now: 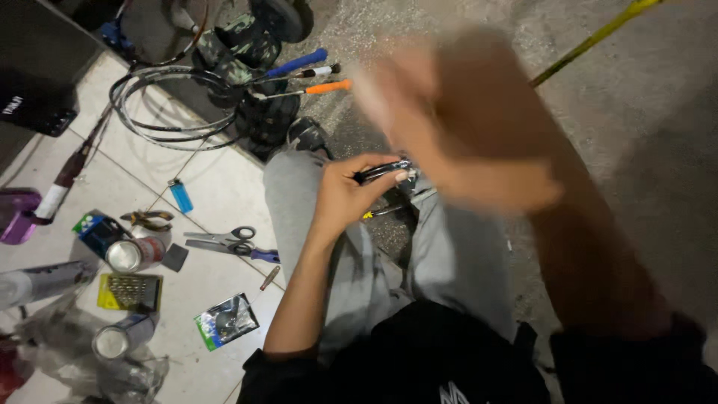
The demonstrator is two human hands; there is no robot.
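left hand (345, 196) pinches a small dark tool (381, 171) over the lap, above the grey trousers (449, 254) | right hand (479, 127) raised, blurred, can't tell its grip | tip: probably steady the tool on the knee | scissors (228, 241) and lighter (180, 195) lie on the floor (217, 187)

We have a single view, from a camera worn on the head, and we look steeply down over our own lap. Our grey-trousered legs (449, 247) run up the middle of the frame, away from us, so the camera faces forward and down. It sits near: our right hand (464, 127) rises so close to the lens that it blurs, and our left hand (348, 194) is sharp just below it. To our left the view takes in pale floor tiles (217, 187); to our right, rough concrete ground (643, 127). No second view overlaps it.
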